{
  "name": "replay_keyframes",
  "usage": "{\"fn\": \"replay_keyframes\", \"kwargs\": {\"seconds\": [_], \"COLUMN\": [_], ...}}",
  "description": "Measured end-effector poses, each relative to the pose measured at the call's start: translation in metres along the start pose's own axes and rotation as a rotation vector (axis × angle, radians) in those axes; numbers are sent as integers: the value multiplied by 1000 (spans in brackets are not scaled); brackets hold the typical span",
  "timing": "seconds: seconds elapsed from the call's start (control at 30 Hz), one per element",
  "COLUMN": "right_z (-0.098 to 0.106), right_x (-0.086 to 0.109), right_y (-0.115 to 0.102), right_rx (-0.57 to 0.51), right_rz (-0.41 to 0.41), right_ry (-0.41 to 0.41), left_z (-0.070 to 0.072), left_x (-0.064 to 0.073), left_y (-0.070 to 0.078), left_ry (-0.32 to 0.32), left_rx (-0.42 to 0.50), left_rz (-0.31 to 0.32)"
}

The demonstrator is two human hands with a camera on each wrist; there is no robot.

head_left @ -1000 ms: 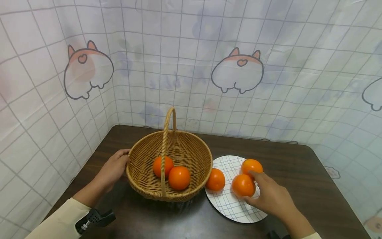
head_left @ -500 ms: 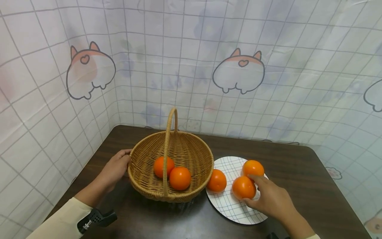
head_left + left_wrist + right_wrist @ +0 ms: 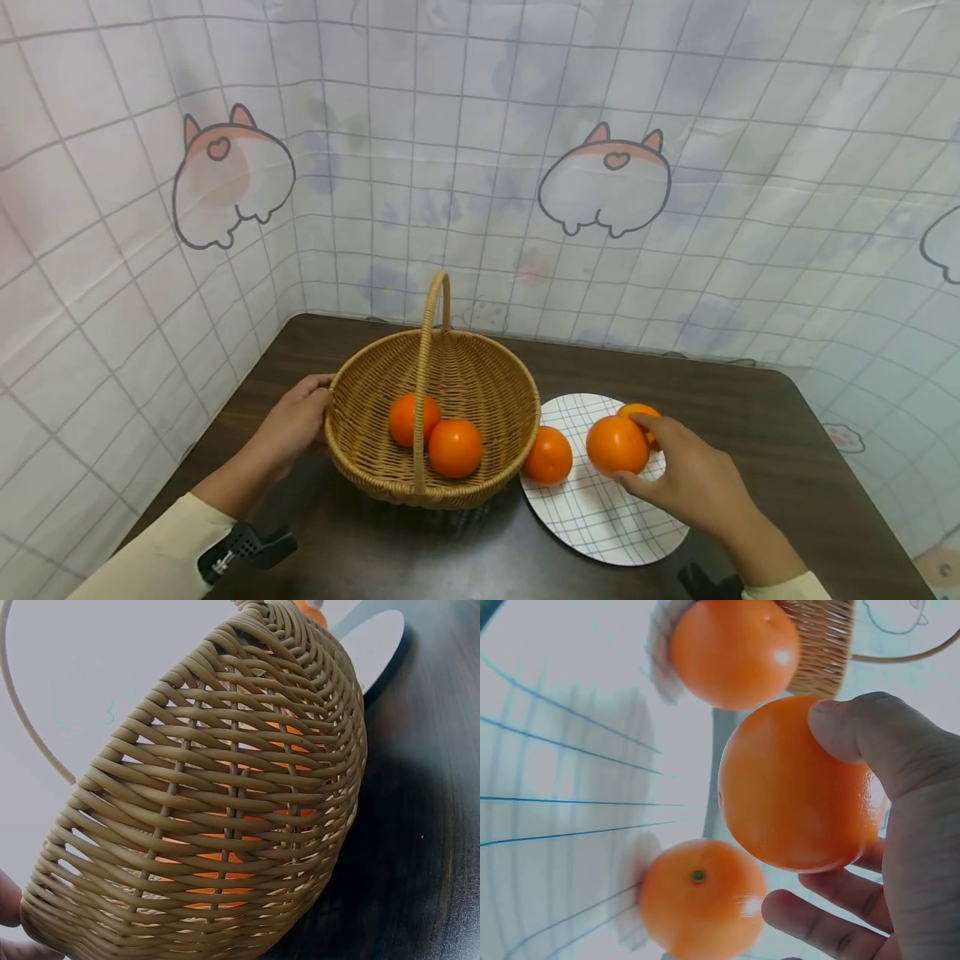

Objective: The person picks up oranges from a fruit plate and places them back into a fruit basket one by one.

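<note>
Unlike half a second ago, the right hand (image 3: 693, 483) is now lifting the gripped orange (image 3: 617, 446) off the round plate (image 3: 600, 529), while the left hand (image 3: 291, 427) is still pinching the rim of the wicker basket (image 3: 483, 367). In the head view, the raised fruit and right fingers are hiding much of the rear orange (image 3: 636, 410), and the left fingertips are disappearing behind the basket's edge. The near orange (image 3: 550, 457) is sitting on the plate close beside the basket, whose handle (image 3: 425, 358) is crossing in front of one of two oranges (image 3: 455, 448) inside.
</note>
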State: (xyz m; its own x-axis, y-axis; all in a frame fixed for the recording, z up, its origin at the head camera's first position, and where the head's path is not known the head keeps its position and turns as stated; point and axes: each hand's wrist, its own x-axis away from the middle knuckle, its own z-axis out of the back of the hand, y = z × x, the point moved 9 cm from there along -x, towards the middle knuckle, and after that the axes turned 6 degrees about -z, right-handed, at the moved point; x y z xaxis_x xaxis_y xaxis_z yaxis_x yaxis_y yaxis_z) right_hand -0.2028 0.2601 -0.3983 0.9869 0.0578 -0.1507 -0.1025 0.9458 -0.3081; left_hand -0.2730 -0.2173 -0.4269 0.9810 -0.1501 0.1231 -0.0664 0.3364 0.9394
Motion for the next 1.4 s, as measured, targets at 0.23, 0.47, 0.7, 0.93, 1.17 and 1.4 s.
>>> {"fn": "replay_keyframes", "kwargs": {"seconds": [0.23, 0.47, 0.7, 0.93, 1.17, 1.4], "right_z": [10, 18, 23, 27, 25, 24], "right_x": [-7, -14, -23, -34, -44, -51], "right_y": [-10, -19, -29, -44, -57, -72], "right_rx": [-59, -149, -150, -155, -156, -156], "right_rz": [42, 64, 84, 113, 117, 128], "right_ry": [3, -2, 7, 6, -10, -23], "left_z": [0, -1, -1, -1, -1, 0], "left_x": [1, 3, 2, 1, 1, 1], "left_y": [3, 3, 2, 0, 1, 3], "left_ry": [-2, -5, 2, 5, 9, 9], "left_rx": [7, 17, 13, 19, 13, 9], "left_rz": [7, 5, 8, 8, -2, -3]}}
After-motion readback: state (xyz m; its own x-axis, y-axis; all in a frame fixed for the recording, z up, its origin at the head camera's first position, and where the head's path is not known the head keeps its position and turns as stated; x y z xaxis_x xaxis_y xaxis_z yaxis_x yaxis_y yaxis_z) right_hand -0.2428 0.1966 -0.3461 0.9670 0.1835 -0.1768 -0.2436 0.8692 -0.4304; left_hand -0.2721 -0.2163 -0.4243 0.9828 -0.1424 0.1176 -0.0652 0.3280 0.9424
